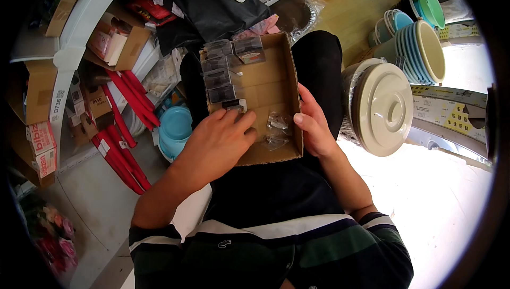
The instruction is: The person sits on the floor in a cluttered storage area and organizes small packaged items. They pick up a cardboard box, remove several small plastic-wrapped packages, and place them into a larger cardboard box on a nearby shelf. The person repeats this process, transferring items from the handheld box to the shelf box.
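A shallow open cardboard box [275,73] rests on the person's lap. Small clear plastic boxes [218,71] with dark parts line its left side, and another group [250,49] is in the top left. My left hand [223,141] reaches over the lower left wall, its fingers bent around the near end of a small box [236,104] at the bottom of that row; the fingertips are partly hidden. Crumpled clear plastic pieces [277,129] lie in the lower right of the cardboard box. My right hand [314,123] grips its right wall, thumb at the rim.
At the right are a round cream lid [386,109] and stacked buckets [428,51]. Black plastic bags [219,6] lie beyond the box. Red wrapped lengths [119,157], a light blue plastic container [175,129] and shelving with cartons [129,49] stand at the left.
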Demonstrator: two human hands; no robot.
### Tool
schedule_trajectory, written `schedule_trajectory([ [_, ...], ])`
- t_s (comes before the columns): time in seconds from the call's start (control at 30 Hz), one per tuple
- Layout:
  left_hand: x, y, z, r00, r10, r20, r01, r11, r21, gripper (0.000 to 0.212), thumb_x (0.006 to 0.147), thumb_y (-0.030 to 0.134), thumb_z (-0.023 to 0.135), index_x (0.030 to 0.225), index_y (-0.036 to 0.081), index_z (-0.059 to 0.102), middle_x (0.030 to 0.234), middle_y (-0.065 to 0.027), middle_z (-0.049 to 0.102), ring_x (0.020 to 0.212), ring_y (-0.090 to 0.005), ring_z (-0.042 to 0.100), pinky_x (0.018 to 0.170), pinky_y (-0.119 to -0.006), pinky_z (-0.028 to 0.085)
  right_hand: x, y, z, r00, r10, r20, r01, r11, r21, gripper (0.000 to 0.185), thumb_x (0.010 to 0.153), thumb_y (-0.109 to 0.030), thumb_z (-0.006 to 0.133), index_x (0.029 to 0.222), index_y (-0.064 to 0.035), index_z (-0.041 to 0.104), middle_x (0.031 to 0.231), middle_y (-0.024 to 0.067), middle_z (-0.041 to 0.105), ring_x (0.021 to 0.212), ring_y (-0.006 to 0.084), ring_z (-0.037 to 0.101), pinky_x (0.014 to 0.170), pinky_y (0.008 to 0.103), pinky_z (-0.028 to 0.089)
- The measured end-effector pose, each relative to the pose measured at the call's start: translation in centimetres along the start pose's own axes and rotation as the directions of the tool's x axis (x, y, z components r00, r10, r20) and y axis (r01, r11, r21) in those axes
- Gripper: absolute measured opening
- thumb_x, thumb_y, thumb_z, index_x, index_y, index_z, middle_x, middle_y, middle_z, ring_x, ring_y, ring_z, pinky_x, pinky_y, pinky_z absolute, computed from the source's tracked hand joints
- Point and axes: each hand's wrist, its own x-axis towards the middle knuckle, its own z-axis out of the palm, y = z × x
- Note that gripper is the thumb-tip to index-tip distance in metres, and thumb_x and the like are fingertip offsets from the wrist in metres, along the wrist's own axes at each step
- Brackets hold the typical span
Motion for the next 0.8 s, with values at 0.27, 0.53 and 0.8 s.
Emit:
schedule_trajectory([
  [0.27,-1.2,0.1,-1.6,0.989,-0.110,-0.096,0.071,0.937,-0.343,0.034,0.076,0.012,0.080,0.105,0.007,0.064,0.133,-0.0111,0.056,0.109,-0.0297,0.063,0.088,-0.039,0.053,0.1,0.4,0.0,1.000,0.029,-0.010,-0.028,0.998,0.064,0.080,0.093,-0.017,0.063,0.159,-0.0015,0.020,0.141,0.0175,0.054,0.128,0.0234,0.055,0.108,0.0372,0.044],
  [0.53,-2.1,-0.8,-0.8,0.914,-0.343,-0.218,0.034,0.599,-0.800,0.046,0.068,-0.007,0.083,0.107,0.004,0.063,0.133,-0.0152,0.058,0.103,-0.0220,0.069,0.080,-0.030,0.057,0.2,0.5,-0.1,0.999,0.041,-0.024,-0.040,0.998,0.039,0.079,0.094,-0.018,0.061,0.159,-0.0003,0.020,0.141,0.0185,0.054,0.129,0.0239,0.054,0.108,0.0374,0.044],
  [0.8,-1.9,0.5,0.3,0.760,-0.530,-0.376,0.105,0.672,-0.733,0.039,0.073,0.002,0.085,0.106,0.004,0.064,0.104,-0.0095,0.064,0.069,-0.0127,0.062,0.058,-0.027,0.049,0.2,0.7,-0.2,0.998,0.050,-0.027,-0.048,0.996,0.069,0.079,0.094,-0.018,0.062,0.159,-0.0012,0.020,0.141,0.0173,0.055,0.128,0.0232,0.055,0.107,0.0359,0.044],
])
